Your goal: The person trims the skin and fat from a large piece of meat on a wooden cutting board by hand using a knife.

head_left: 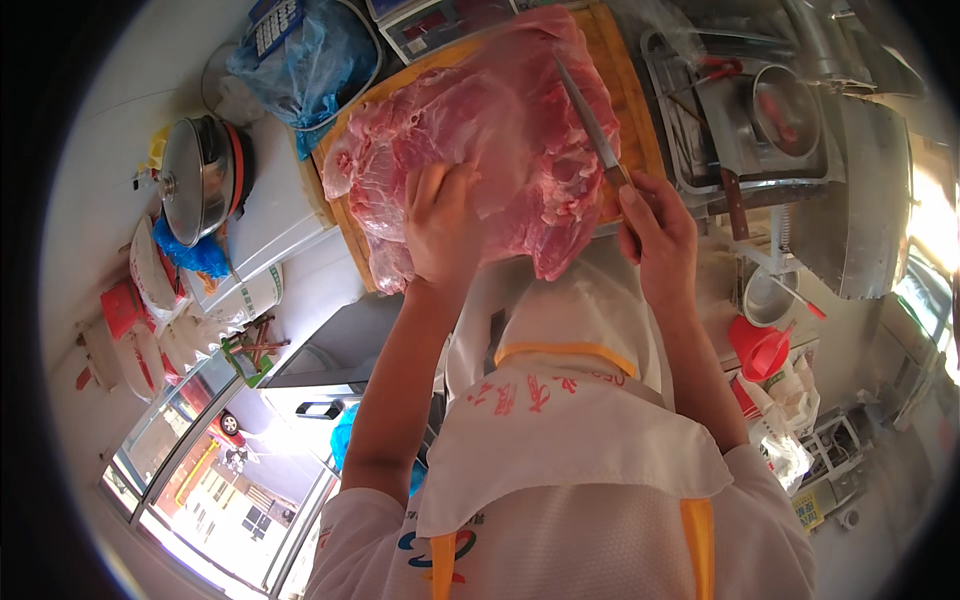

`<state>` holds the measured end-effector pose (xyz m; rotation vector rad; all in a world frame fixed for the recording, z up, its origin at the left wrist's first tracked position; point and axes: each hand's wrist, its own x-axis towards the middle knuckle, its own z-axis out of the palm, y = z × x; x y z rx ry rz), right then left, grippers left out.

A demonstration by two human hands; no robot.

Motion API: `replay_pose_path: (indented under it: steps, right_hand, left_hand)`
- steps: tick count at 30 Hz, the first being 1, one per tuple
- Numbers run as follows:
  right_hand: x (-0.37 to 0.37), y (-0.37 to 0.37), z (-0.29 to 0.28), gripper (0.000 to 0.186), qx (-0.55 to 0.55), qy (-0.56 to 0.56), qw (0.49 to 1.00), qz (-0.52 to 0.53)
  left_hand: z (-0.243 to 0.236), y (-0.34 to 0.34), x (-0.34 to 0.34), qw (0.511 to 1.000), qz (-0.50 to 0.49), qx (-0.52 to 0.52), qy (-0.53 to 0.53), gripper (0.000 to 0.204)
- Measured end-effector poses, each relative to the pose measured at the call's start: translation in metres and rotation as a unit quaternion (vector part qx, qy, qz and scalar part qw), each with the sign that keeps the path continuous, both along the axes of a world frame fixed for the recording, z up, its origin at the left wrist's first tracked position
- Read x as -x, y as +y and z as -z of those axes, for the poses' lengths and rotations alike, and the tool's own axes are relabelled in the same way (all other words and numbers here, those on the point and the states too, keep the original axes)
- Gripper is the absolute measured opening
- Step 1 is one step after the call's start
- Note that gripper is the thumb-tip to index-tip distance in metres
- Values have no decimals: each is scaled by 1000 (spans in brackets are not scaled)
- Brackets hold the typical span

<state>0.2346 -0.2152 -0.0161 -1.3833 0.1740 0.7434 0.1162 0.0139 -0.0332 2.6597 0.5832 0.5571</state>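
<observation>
A large slab of raw meat covers most of a wooden cutting board. My left hand rests on the near left part of the meat, its fingers curled into the surface; whether they pinch any of it is hidden. In my right hand is a knife, gripped by its handle at the right edge of the meat. Its long blade points away from me and up to the left, lying over the right side of the slab.
Right of the board is a metal tray with a steel bowl and a cleaver. A scale stands behind the board. At left are a blue plastic bag and a lidded pan. A red scoop hangs lower right.
</observation>
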Motion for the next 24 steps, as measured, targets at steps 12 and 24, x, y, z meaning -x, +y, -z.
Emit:
replay_pose_path:
  steps: [12, 24]
  right_hand:
    - [-17, -13, 16, 33, -32, 21, 999, -25]
    - [-20, -18, 12, 34, -72, 34, 995, -58]
  left_hand:
    - [-31, -21, 8, 991, -92, 94, 38, 15]
    - [-39, 18, 30, 750, -256, 604, -83, 13]
